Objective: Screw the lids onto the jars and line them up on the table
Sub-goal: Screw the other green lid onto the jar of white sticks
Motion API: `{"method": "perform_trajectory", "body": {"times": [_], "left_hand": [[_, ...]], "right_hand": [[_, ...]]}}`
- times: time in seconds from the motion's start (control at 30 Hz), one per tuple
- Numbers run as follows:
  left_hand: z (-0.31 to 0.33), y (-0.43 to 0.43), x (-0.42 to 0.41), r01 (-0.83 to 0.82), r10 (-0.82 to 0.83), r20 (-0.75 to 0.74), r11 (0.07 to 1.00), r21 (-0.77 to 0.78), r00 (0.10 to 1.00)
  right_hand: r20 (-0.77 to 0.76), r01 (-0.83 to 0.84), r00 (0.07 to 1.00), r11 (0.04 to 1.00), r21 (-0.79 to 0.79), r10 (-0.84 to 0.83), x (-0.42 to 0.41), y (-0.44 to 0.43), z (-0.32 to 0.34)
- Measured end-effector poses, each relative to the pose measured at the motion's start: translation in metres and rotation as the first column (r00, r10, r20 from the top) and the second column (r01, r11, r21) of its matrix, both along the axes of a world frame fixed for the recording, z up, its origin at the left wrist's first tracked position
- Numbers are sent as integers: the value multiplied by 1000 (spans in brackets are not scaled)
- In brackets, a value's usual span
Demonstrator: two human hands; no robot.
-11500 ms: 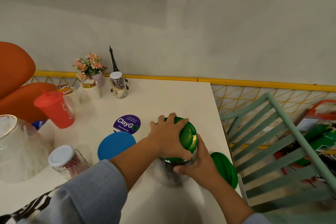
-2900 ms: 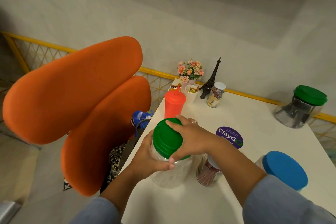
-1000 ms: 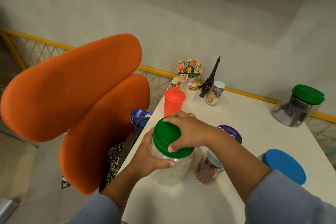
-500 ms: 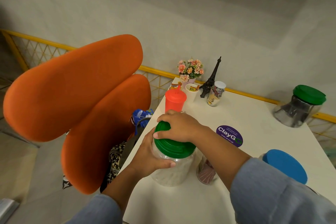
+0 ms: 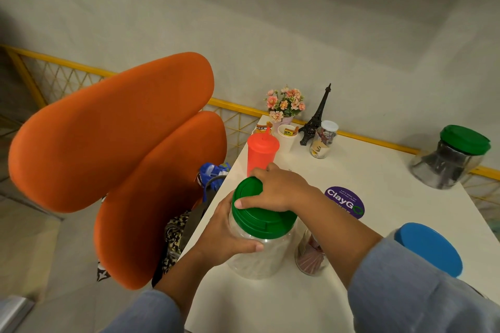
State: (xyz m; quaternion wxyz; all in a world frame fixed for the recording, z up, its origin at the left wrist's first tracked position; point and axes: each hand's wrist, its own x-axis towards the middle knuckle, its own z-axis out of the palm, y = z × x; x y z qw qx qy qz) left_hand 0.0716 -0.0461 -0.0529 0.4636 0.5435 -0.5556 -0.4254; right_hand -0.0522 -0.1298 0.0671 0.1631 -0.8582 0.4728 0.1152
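A clear plastic jar [image 5: 257, 259] stands near the table's left front edge. My left hand [image 5: 224, 235] wraps its side just under the rim. My right hand [image 5: 278, 186] lies flat over its green lid [image 5: 259, 217], fingers curled around the edge. A small glass jar [image 5: 309, 258] stands right beside it, its top hidden by my right forearm. A jar with a blue lid [image 5: 430, 247] sits at the right, behind my sleeve. A closed jar with a green lid [image 5: 451, 157] stands at the far right corner. A small white-lidded jar [image 5: 323, 139] is at the back.
A red cup [image 5: 261, 153], a flower pot [image 5: 284, 107], a paper cup [image 5: 287, 134] and a black tower figure [image 5: 315, 119] crowd the table's back left. A purple ClayGo sticker [image 5: 345, 201] lies mid-table. An orange chair [image 5: 113, 149] with a bag stands left of the white table [image 5: 384, 170].
My right hand has turned on the green lid over the last second, the thumb swinging toward me; the lid sits lower and flatter on the jar. My left hand keeps the same hold.
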Motion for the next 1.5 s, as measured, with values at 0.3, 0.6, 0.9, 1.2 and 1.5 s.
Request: {"method": "perform_trajectory", "body": {"times": [0.3, 0.6, 0.9, 1.2, 1.5], "left_hand": [[1, 0, -2, -21, 20, -42, 999, -31, 999], [-2, -1, -3, -54, 53, -26, 998, -33, 998], [-2, -1, -4, -62, 62, -3, 998, -21, 998], [-2, -1, -4, -46, 45, -25, 999, -12, 999], [-1, 1, -5, -73, 73, 3, 997, 0, 997]], "right_hand": [[5, -181, 983, 962, 206, 184, -20, -5, 3], [-31, -20, 999, 998, -58, 18, -19, 16, -10], [-10, -53, 999, 998, -38, 53, -9, 15, -6], [48, 158, 987, 983, -94, -154, 9, 14, -6], [-12, 250, 967, 963, -103, -253, 21, -2, -6]]}}
